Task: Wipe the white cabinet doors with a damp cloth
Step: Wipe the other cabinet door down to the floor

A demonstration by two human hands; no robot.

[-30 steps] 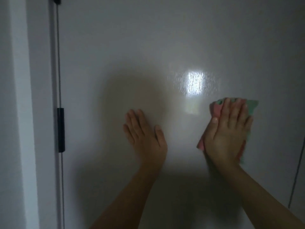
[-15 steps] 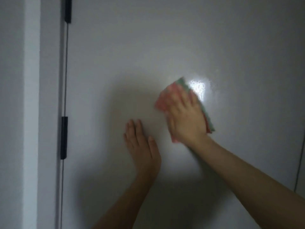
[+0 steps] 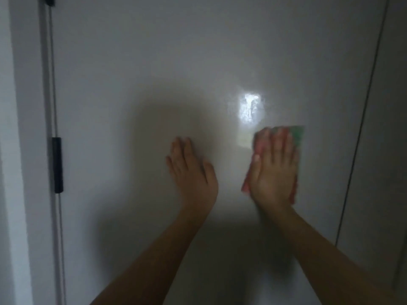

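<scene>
Head view, as I watch from afar: at the left edge a black hinge sits in the door gap. Right of it the white cabinet door fills the frame. My left hand lies flat on it at centre, fingers straight. Further right, my right hand presses the pink-and-green cloth flat against the door, just below a bright glare patch.

Dim home interior: tall glossy white cabinet door with black hinge
</scene>
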